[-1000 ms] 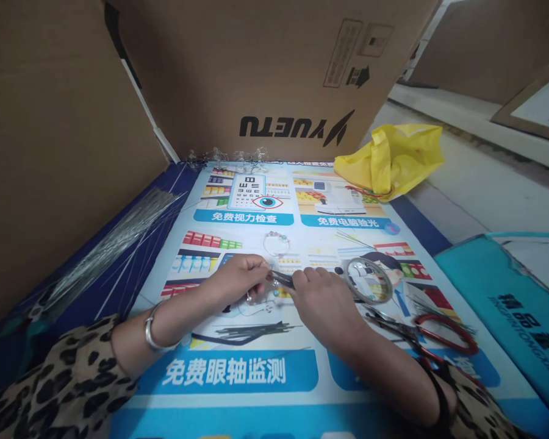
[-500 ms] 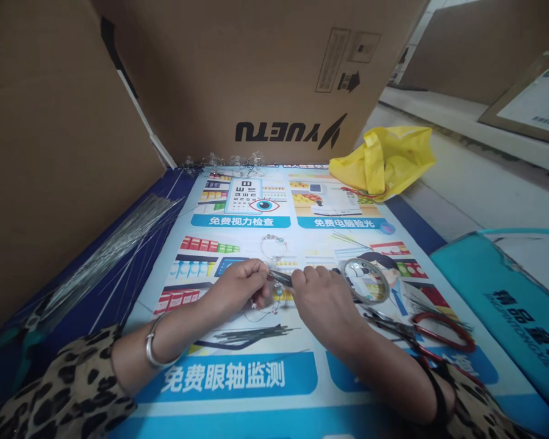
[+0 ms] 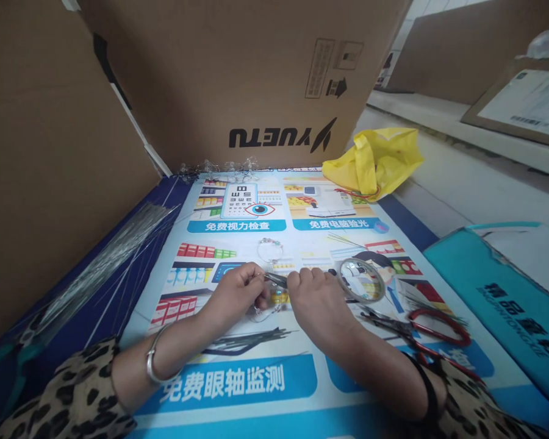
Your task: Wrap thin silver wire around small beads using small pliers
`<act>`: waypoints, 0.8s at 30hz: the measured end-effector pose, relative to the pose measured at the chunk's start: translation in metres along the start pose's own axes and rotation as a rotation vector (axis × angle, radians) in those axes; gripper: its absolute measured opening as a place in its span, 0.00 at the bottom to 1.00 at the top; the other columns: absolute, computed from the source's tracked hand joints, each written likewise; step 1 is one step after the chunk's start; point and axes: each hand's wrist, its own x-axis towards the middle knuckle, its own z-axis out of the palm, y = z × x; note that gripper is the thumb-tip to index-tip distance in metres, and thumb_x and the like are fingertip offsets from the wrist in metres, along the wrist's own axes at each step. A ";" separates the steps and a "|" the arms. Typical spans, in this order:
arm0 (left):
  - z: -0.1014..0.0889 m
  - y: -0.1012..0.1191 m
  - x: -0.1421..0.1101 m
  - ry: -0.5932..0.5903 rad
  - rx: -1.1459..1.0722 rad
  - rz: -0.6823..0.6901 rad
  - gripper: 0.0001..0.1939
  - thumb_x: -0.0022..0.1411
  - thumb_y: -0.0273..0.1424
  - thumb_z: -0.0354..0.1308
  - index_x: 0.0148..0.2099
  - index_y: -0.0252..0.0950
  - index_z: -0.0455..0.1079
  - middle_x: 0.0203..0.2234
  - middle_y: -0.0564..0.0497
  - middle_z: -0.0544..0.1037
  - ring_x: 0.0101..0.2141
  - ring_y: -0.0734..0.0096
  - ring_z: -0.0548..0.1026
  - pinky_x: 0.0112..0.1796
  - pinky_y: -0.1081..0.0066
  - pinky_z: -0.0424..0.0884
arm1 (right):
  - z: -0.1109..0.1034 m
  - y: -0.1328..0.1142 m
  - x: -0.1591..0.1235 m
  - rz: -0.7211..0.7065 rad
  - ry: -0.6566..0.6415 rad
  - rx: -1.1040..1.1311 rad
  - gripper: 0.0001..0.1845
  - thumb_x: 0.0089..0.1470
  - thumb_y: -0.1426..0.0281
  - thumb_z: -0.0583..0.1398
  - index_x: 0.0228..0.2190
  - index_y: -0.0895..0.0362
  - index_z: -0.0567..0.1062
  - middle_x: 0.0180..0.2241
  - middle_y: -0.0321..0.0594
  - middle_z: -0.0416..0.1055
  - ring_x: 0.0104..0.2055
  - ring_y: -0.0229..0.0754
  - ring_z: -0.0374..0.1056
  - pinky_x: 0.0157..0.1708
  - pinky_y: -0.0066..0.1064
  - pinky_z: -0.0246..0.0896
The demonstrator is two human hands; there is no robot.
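Observation:
My right hand (image 3: 319,302) is closed round a pair of pliers (image 3: 277,279), whose metal jaws point left. At their tips, my left hand (image 3: 247,288) pinches a thin beaded wire piece (image 3: 266,314), which hangs below the fingers with small beads on it; its exact shape is partly hidden. Just beyond the hands, a beaded wire ring (image 3: 269,249) lies on the printed sheet (image 3: 238,421). A bundle of short dark wires (image 3: 251,339) rests nearer to me, between my forearms. Right of my right hand sits a roll of clear tape (image 3: 379,286).
Red-handled scissors (image 3: 443,329) lie by my right forearm. Long thin wires (image 3: 114,250) are spread at the left. Tangled wire pieces (image 3: 229,169) lie along the cardboard box (image 3: 201,79). A yellow bag (image 3: 375,161) and a teal box (image 3: 498,292) are on the right.
The view has shifted slightly, so most of the scene sits a little further left. Both hands keep their hold; the pliers stay at the left fingertips.

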 end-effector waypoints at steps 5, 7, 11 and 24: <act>0.001 -0.002 0.001 0.008 -0.005 0.003 0.06 0.55 0.31 0.50 0.28 0.36 0.58 0.18 0.55 0.71 0.19 0.77 0.69 0.24 0.74 0.65 | -0.001 -0.001 0.000 0.001 0.003 -0.013 0.08 0.47 0.82 0.51 0.28 0.60 0.65 0.25 0.46 0.67 0.27 0.45 0.63 0.25 0.33 0.50; 0.001 -0.002 0.001 0.012 -0.014 -0.001 0.06 0.55 0.31 0.51 0.28 0.36 0.58 0.18 0.56 0.71 0.19 0.78 0.69 0.24 0.74 0.64 | -0.002 -0.002 0.000 -0.008 -0.004 -0.010 0.08 0.47 0.83 0.51 0.28 0.60 0.65 0.25 0.46 0.67 0.27 0.46 0.64 0.24 0.33 0.50; 0.002 -0.001 0.001 0.016 -0.032 0.001 0.07 0.55 0.32 0.51 0.27 0.36 0.58 0.18 0.55 0.71 0.19 0.77 0.68 0.24 0.74 0.64 | -0.002 -0.001 0.000 -0.022 -0.023 -0.014 0.09 0.46 0.83 0.50 0.28 0.60 0.66 0.25 0.47 0.68 0.26 0.46 0.65 0.24 0.33 0.52; 0.002 0.004 -0.002 -0.005 -0.064 -0.015 0.07 0.54 0.32 0.51 0.27 0.36 0.59 0.17 0.55 0.70 0.19 0.77 0.67 0.22 0.74 0.62 | 0.000 0.008 0.003 -0.074 -0.123 0.124 0.09 0.47 0.83 0.51 0.30 0.61 0.67 0.26 0.46 0.70 0.28 0.45 0.68 0.24 0.30 0.55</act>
